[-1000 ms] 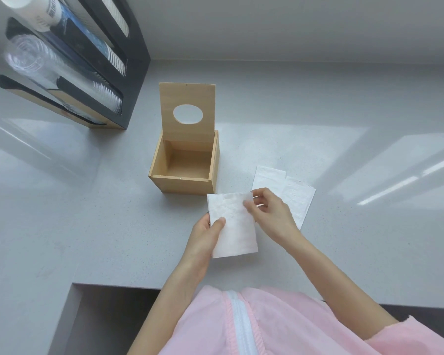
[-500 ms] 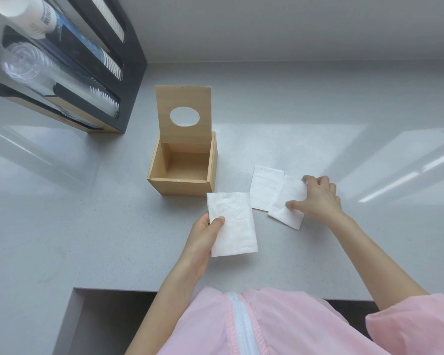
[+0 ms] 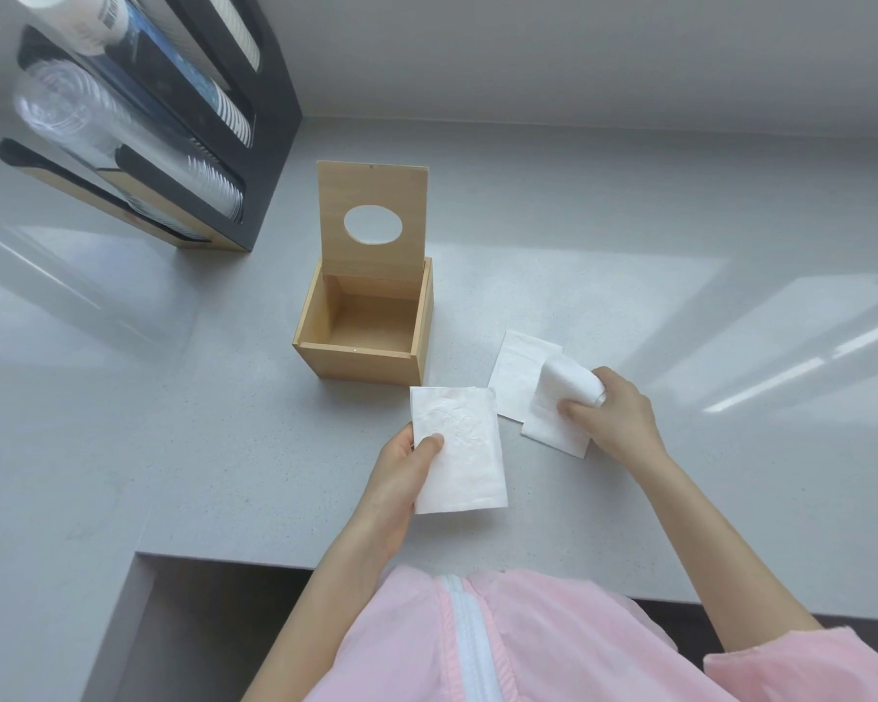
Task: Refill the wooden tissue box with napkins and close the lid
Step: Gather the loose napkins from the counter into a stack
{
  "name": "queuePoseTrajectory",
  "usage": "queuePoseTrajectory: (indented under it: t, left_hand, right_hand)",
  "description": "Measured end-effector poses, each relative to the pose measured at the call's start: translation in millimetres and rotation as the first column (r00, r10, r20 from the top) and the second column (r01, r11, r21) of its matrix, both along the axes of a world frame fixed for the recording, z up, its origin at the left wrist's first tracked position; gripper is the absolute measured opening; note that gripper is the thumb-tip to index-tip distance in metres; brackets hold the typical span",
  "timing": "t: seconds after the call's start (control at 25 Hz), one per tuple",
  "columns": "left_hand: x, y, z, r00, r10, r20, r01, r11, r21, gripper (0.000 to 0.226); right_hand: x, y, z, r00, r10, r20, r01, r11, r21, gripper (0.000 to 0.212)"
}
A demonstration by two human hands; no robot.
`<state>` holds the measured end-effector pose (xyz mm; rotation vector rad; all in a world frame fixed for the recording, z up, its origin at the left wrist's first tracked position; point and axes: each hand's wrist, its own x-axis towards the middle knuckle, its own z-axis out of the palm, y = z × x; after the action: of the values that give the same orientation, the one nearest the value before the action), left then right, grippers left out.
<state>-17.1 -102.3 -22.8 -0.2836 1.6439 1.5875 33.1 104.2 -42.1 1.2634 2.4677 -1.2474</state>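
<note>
The wooden tissue box (image 3: 356,359) stands on the grey counter with nothing inside it. Its lid (image 3: 371,195), which has an oval hole, is raised upright at the back. My left hand (image 3: 401,473) holds a folded white napkin (image 3: 460,453) just in front of the box's right corner. My right hand (image 3: 612,415) grips a second napkin (image 3: 553,418) to the right, its far edge curled up off the counter. A third napkin (image 3: 515,377) lies flat, partly under the second one.
A black and wood rack (image 3: 183,119) with stacked cups and lids stands at the back left. The counter's front edge (image 3: 325,562) runs close to my body, with a step down on the left.
My right hand let go of the napkin held by my left hand, moved right to the loose napkins and picked up the edge of one. My left hand stayed put.
</note>
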Motion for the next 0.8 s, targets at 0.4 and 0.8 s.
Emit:
queuePoseTrajectory:
  t: [0.4, 0.8]
  left_hand:
    - [2.2, -4.1, -1.0, 1.000, 0.007, -0.007, -0.007, 1.000, 0.018, 0.024]
    - [-0.2, -7.1, -5.8, 1.000, -0.004, -0.013, 0.005, 0.999, 0.054, 0.022]
  right_hand:
    - [13.3, -20.5, 43.7, 0.917, -0.063, -0.394, -0.139, 0.874, -0.465, 0.014]
    - [3.8, -57.8, 53.8, 0.915, -0.002, -0.402, -0.338, 0.539, -0.772, 0.021]
